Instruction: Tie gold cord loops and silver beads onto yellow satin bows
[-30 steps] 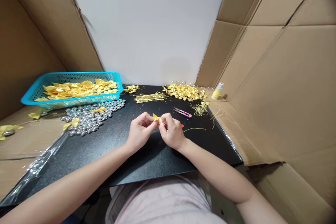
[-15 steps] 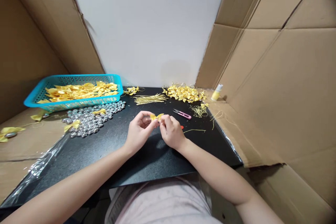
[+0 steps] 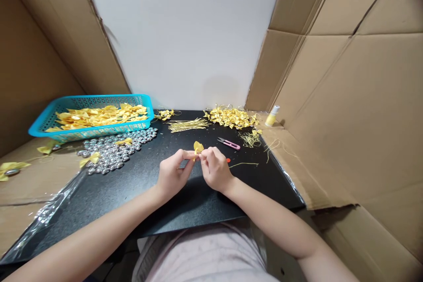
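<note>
Above the middle of the black table, a small yellow ribbon bow [image 3: 198, 146] is pinched between my two hands. My left hand [image 3: 174, 171] grips it from the left with thumb and fingertips. From the other side my right hand [image 3: 215, 166] closes its fingertips at the bow's lower part; whether they hold the ribbon itself or a thread there is hidden. Just beyond the right hand lie pink-handled thread snips [image 3: 228, 143], with a piece of yellow-green cord [image 3: 246, 164] and a small red disc [image 3: 228, 160] close by.
A turquoise basket [image 3: 39, 131] of yellow bows stands at the back left, silver beads [image 3: 110, 152] spread before it. Cut cords [image 3: 188, 125], a heap of finished-looking bows [image 3: 231, 116], thread scraps [image 3: 250, 139] and a yellow thread spool [image 3: 272, 116] lie farther back. Cardboard walls [image 3: 373, 110] flank the table.
The bow has turned from lying sideways to standing upright between my fingertips. My left fingers have closed in and straightened toward it; the right hand has hardly moved.
</note>
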`<state>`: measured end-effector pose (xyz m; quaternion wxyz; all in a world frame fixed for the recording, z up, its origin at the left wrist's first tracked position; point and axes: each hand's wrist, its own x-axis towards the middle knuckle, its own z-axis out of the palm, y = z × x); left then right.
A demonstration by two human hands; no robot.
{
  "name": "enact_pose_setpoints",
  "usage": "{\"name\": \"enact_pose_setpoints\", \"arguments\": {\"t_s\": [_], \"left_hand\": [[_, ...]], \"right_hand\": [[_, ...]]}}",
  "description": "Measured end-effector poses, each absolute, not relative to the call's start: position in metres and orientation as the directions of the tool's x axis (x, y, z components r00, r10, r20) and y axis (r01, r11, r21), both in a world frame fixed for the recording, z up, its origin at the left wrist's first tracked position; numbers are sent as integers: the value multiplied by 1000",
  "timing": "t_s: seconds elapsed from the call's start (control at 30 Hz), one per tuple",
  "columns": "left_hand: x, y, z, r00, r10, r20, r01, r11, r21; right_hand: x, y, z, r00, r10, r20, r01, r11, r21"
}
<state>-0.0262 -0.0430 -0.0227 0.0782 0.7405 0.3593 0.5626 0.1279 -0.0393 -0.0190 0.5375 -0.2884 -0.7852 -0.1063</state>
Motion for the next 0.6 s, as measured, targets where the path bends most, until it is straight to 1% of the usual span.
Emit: {"name": "enact_pose_setpoints", "arguments": {"t_s": [0.1, 0.17, 0.23, 0.3, 0.37, 0.43, 0.53, 0.6], "left_hand": [[-26, -43, -22, 125, 579, 806, 453, -756, 472], [-25, -43, -21, 118, 576, 809, 449, -757, 474], [-24, -43, -20, 97, 590, 801, 443, -747, 496], [-24, -42, -20, 72, 599, 798, 430, -740, 517], [-26, -40, -20, 51, 595, 802, 421, -742, 523], [-28, -38, -20, 42, 581, 813, 408, -753, 517], [-31, -36, -18, 65, 573, 817, 366, -775, 515], [-32, -36, -16, 97, 571, 815, 330, -791, 515]], "right_hand": [[128, -39, -22, -240, 360, 901, 553, 814, -178], [127, -39, -23, -216, 414, 884, 535, 808, -248], [127, -39, -24, -176, 507, 844, 478, 793, -377], [127, -41, -21, -147, 609, 779, 378, 762, -525], [128, -43, -17, -146, 678, 721, 299, 725, -621], [130, -44, -13, -161, 696, 700, 302, 710, -637], [132, -43, -11, -185, 680, 709, 363, 718, -594], [132, -42, -12, -180, 664, 726, 354, 733, -582]]}}
